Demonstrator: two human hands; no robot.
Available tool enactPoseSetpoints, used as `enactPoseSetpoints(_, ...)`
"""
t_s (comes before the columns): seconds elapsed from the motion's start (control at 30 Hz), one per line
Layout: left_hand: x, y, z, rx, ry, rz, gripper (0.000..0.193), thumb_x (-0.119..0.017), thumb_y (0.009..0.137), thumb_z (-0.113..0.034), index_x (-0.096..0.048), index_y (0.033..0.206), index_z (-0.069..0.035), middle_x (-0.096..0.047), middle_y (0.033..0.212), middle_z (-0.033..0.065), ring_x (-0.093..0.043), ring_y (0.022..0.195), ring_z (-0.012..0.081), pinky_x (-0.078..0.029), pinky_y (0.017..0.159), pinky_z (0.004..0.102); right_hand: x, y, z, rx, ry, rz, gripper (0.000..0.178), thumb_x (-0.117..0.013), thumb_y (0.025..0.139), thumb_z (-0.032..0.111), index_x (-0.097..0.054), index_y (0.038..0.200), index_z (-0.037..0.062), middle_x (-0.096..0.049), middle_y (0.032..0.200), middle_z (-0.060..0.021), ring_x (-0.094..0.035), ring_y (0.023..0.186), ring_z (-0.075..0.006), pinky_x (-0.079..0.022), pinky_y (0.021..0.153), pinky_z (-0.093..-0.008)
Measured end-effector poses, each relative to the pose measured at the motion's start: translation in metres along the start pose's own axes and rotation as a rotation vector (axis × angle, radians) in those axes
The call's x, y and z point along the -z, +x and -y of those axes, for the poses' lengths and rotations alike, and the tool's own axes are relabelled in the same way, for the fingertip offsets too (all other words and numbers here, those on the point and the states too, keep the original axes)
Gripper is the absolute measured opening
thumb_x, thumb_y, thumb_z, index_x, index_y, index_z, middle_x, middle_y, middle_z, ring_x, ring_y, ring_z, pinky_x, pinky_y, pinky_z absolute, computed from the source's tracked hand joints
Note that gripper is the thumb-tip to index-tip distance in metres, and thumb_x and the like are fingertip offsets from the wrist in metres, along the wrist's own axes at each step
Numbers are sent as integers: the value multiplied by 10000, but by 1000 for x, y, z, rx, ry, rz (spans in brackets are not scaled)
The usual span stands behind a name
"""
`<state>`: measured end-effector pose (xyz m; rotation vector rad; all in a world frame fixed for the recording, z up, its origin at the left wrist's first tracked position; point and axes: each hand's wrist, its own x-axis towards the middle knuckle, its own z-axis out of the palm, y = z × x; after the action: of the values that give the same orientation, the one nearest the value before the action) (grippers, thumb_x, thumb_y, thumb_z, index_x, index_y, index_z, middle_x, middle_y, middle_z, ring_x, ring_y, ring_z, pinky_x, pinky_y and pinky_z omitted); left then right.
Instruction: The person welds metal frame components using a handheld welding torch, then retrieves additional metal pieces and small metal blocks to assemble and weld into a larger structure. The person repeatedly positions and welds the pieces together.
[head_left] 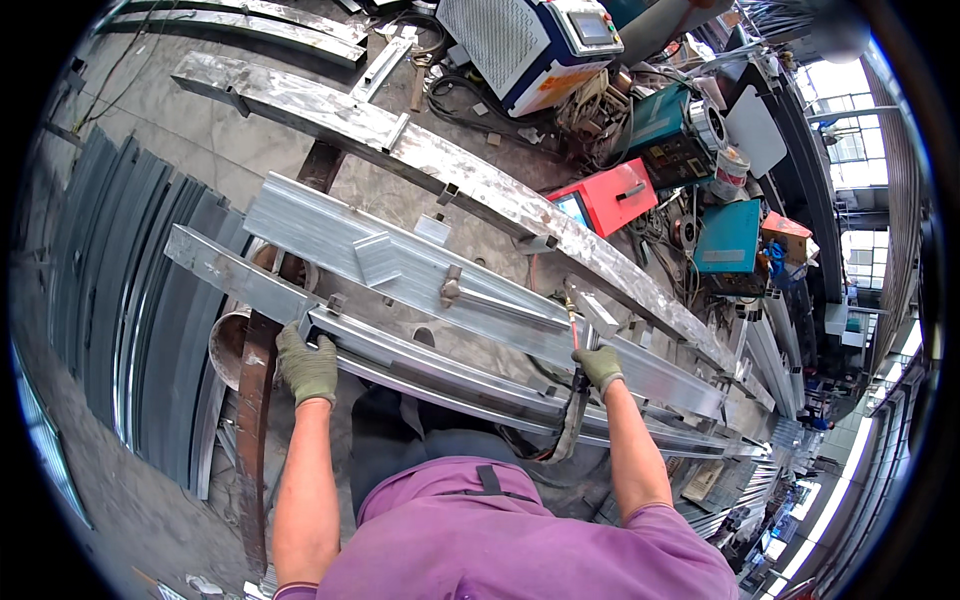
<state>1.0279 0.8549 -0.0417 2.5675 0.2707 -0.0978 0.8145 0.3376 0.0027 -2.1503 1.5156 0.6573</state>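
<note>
My left hand (307,366), in a green work glove, grips the near edge of a long steel channel (440,372). Beside its fingers, a short square steel tube (235,272) extends to the left. My right hand (598,368), gloved too, is closed around the dark handle of what looks like a welding torch (579,388). A brass-coloured fitting and a thin red line show above that hand, and a cable hangs below it. A hammer (451,288) lies on the wide galvanized beam (330,232), close to a small flat metal plate (377,258).
A rusty steel support (256,400) runs under the work on the left. Stacked grey profiles (140,290) lie farther left. Beyond the beam is a long scuffed steel tube (400,140). Behind it stand a white-and-blue machine (530,50), a red case (612,197) and teal welding machines (727,238).
</note>
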Motion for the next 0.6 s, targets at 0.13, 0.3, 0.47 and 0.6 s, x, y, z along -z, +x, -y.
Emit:
enactPoseSetpoints(0.13, -7, -4, 8, 14, -18, -65, 568, -761, 866, -164, -551, 1361, 19, -612, 1318, 263, -621, 1229, 469, -506, 1050, 525, -3, 15, -13, -75, 179, 24, 454, -864, 738, 362, -786, 926, -44, -777, 823, -189, -762, 709, -294, -579, 649, -429)
enactPoseSetpoints(0.3, -12, -5, 5, 29, -51, -84, 571, -770, 840, -174, -570, 1344, 4, -615, 1323, 245, -625, 1236, 449, -516, 1041, 519, 0, 24, -28, -193, 259, -29, 484, -866, 758, 342, -761, 1009, -59, -774, 850, -197, -761, 718, -297, -578, 646, -427)
enactPoseSetpoints(0.47, -10, -5, 8, 11, -46, -83, 568, -795, 828, -199, -593, 1321, -5, -623, 1285, 228, -609, 1237, 439, -490, 1064, 518, 14, -14, 11, -52, -97, -274, 560, -785, 817, 326, -703, 1228, -47, -754, 1171, -289, -731, 1065, -469, -569, 932, -527)
enactPoseSetpoints(0.6, -8, -7, 1, 41, -103, -79, 544, -792, 842, -210, -600, 1313, -18, -618, 1281, 234, -600, 1237, 442, -480, 1077, 522, 8, -23, 20, 110, -268, -410, 531, -793, 855, 397, -729, 1235, 31, -739, 1190, -246, -712, 1136, -426, -550, 997, -515)
